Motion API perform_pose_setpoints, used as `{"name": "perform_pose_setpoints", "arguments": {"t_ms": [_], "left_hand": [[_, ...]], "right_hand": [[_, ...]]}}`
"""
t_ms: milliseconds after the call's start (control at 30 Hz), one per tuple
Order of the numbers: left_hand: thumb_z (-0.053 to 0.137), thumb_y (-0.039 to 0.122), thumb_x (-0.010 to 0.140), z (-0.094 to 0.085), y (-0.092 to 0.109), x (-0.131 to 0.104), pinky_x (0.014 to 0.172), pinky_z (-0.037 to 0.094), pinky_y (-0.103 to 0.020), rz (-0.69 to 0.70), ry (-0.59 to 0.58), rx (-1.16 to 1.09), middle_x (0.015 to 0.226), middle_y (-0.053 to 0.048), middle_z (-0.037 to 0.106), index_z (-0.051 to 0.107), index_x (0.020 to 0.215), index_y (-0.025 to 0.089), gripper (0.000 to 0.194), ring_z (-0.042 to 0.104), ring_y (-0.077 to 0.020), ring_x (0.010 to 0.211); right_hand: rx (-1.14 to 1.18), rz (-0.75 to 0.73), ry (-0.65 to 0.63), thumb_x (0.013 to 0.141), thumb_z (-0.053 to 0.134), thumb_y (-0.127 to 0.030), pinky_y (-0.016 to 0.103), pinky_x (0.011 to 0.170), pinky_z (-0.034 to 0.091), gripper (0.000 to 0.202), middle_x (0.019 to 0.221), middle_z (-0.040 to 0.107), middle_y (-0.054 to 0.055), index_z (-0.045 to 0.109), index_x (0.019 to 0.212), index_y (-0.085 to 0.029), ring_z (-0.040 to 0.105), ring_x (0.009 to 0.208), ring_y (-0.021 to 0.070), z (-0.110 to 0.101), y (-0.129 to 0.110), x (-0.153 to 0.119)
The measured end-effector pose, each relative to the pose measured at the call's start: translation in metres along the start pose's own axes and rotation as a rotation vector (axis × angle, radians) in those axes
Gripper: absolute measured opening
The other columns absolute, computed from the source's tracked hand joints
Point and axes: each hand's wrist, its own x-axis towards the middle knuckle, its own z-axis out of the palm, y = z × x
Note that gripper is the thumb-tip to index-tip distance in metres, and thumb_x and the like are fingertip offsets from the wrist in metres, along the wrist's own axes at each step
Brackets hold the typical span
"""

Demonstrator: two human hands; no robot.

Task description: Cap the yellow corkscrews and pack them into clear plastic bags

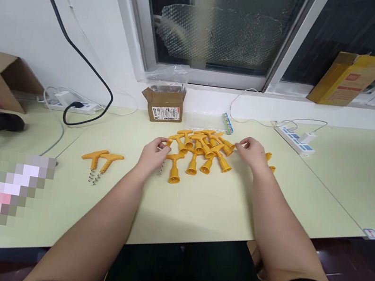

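My left hand [153, 156] is closed on a corkscrew [161, 168] with an orange handle. Its bare metal spiral points down below my fingers. Beside it lies a heap of orange corkscrews [201, 139] with T-shaped handles, several with bell-shaped sheaths over their ends. One sheathed corkscrew [174, 171] lies nearest to my left hand. At the heap's right edge is my right hand [252, 153], its fingers bent and slightly apart, nothing visible between them. Small orange pieces [268, 156] lie just beyond it, partly hidden. Two unsheathed corkscrews [102, 161] lie together farther left.
Behind the heap stand an open cardboard box [165, 105] and a clear plastic bag [201, 121]. Power strips [295, 138] with cables lie along the wall. A black cable [77, 47] hangs at left. A yellow carton [351, 81] leans on the window sill.
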Motion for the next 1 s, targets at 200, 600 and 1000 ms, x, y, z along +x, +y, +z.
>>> {"name": "perform_pose_setpoints", "arguments": {"t_ms": [200,600,1000], "left_hand": [[0.069,0.033,0.075,0.000,0.001,0.000,0.062,0.043,-0.027,0.008,0.037,-0.074,0.073,0.003,0.059,0.070,0.103,0.021,0.031,0.054,-0.0146,0.062],[0.061,0.036,0.079,0.003,0.000,0.001,0.064,0.043,-0.028,0.021,-0.005,-0.293,0.072,0.000,0.064,0.072,0.092,0.019,0.023,0.055,-0.0170,0.066],[0.064,0.049,0.082,0.007,0.001,0.005,0.070,0.053,-0.028,-0.116,-0.091,-0.906,0.080,-0.002,0.062,0.059,0.080,0.020,0.030,0.060,-0.0146,0.072]], "right_hand": [[-0.210,0.029,0.209,0.085,0.063,-0.043,0.057,0.120,0.026,0.053,0.148,0.048,0.022,0.064,0.130,-0.015,0.039,0.144,0.0371,0.007,0.015,0.010],[-0.474,0.203,0.024,0.088,0.056,-0.042,0.078,0.117,0.006,0.045,0.131,0.065,0.025,0.074,0.116,-0.011,0.021,0.155,0.0460,-0.002,0.030,0.023],[-0.363,0.188,-0.010,0.078,0.061,-0.019,0.077,0.118,-0.002,0.036,0.109,0.072,0.010,0.077,0.110,-0.026,0.059,0.122,0.0346,-0.006,0.039,0.026]]}}
